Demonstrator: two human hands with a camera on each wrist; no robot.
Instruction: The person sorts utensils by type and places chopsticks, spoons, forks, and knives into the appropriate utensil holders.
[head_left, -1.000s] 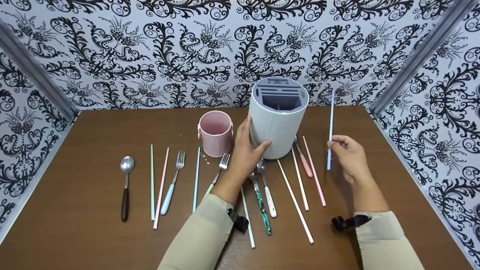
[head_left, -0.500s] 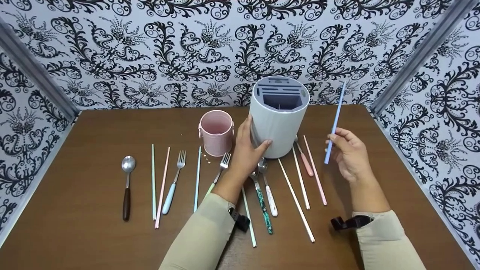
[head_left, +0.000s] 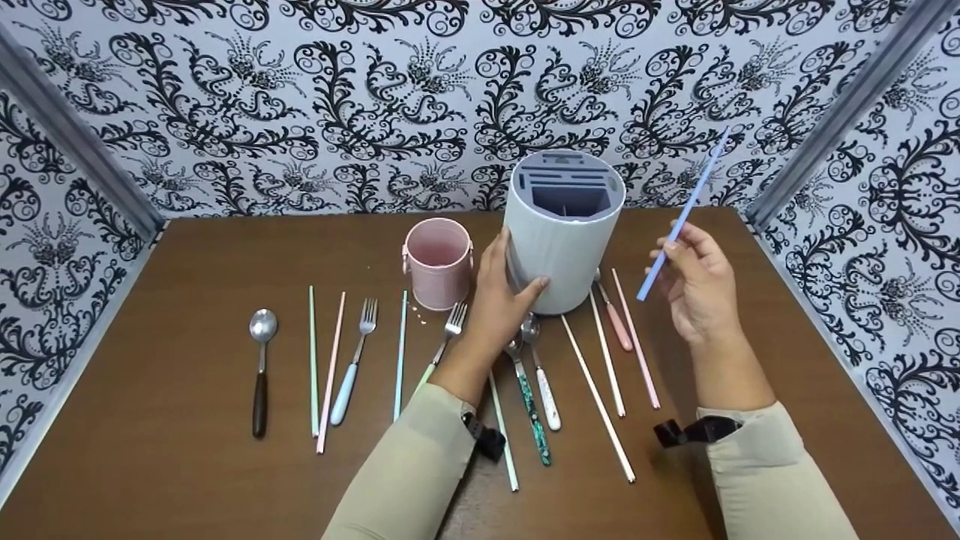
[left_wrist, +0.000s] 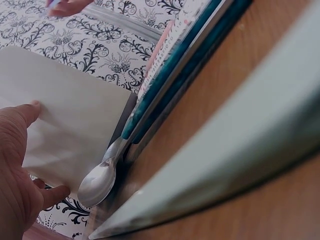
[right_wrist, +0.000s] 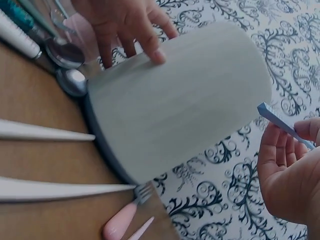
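Observation:
My left hand (head_left: 496,307) grips the lower left side of a tall white utensil holder (head_left: 564,259), its thumb across the front. The holder stands upright, with a grey slotted top. My right hand (head_left: 701,289) pinches a blue chopstick (head_left: 699,191) near its lower end, in the air to the right of the holder. The chopstick leans to the right, its far end against the patterned wall in view. In the right wrist view, its near end (right_wrist: 270,114) shows in front of the white holder. Two spoons (left_wrist: 97,185) lie close to the holder's base.
Left of the holder stands a pink cup (head_left: 439,270) with ring handles. Several chopsticks, spoons and forks lie spread across the brown table (head_left: 195,300), including a dark-handled spoon (head_left: 259,397), a blue-handled fork (head_left: 345,394) and a pink-handled fork (head_left: 619,326). Patterned walls enclose the table.
My right hand has risen with the blue chopstick, which has turned from near upright to leaning right. My left hand keeps its grip on the holder. The head view has shifted slightly.

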